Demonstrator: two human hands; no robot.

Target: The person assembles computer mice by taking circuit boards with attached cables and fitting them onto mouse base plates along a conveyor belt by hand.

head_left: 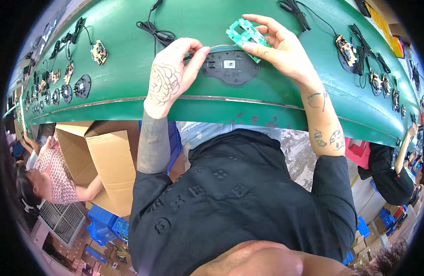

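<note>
My right hand [278, 48] grips a green circuit board [247, 37] by its right edge, tilted above the work surface. Below it lies a black mouse base plate [232, 69], flat, with a small white label [229, 64] in its middle. Thin coloured wires [221, 48] run along the plate's upper edge to the board. At the plate's left end, my left hand [177, 62] is closed, thumb and forefinger pinching the black cable; the pinched part is mostly hidden. The cable's coiled bundle [163, 36] lies beyond that hand.
Across the green conveyor belt [198, 18], more base plates [82, 87], boards [99, 53] and coiled cables [294, 11] lie on both sides. An open cardboard box [110, 161] stands at the left, with a co-worker's arm [90, 189] reaching into it. Blue crates [101, 225] sit below.
</note>
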